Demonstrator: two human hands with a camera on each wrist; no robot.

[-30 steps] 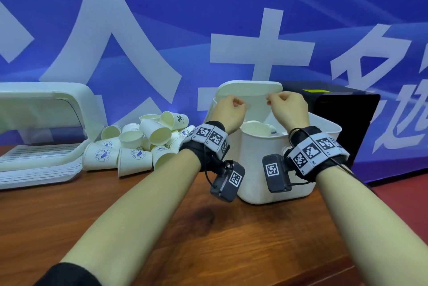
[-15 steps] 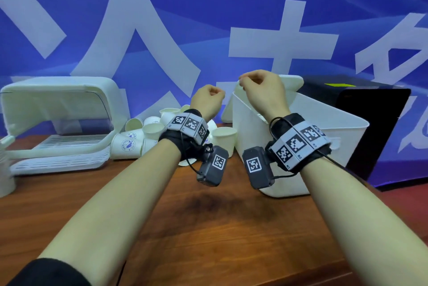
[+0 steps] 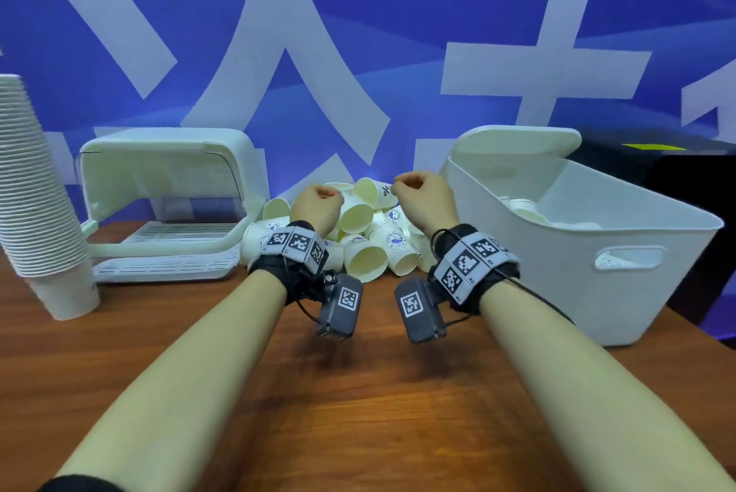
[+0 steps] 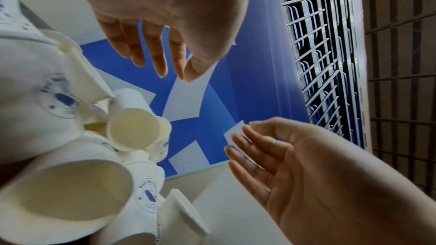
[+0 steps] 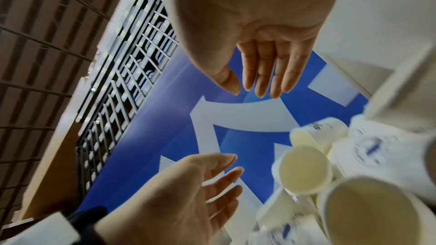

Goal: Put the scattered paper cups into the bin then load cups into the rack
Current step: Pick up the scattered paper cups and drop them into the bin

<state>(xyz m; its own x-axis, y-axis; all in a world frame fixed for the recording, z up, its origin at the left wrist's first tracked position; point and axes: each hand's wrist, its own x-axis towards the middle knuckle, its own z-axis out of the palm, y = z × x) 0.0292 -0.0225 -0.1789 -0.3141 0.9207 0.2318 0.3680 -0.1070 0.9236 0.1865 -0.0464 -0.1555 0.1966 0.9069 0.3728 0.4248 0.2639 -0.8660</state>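
Note:
A heap of white paper cups (image 3: 364, 240) lies on the wooden table (image 3: 358, 392) between the rack and the bin. Both hands hover just above the near side of the heap, apart from each other. My left hand (image 3: 318, 206) and right hand (image 3: 422, 196) hold nothing. The wrist views show loosely bent, empty fingers (image 4: 151, 55) (image 5: 261, 74) over the cups (image 4: 132, 129) (image 5: 304, 170). The white bin (image 3: 577, 264) stands to the right with its lid (image 3: 517, 145) tipped up. A few cups (image 3: 525, 208) lie inside it.
The white cup rack (image 3: 167, 188) with its slatted tray stands at the left. A tall stack of nested cups (image 3: 36, 192) rises at the far left edge. A black box (image 3: 693, 188) sits behind the bin. A blue banner closes the back.
Both hands have left the bin's lid and moved left to above the cup heap. The lid stays up. The head view has swung left, bringing the rack and cup stack into sight.

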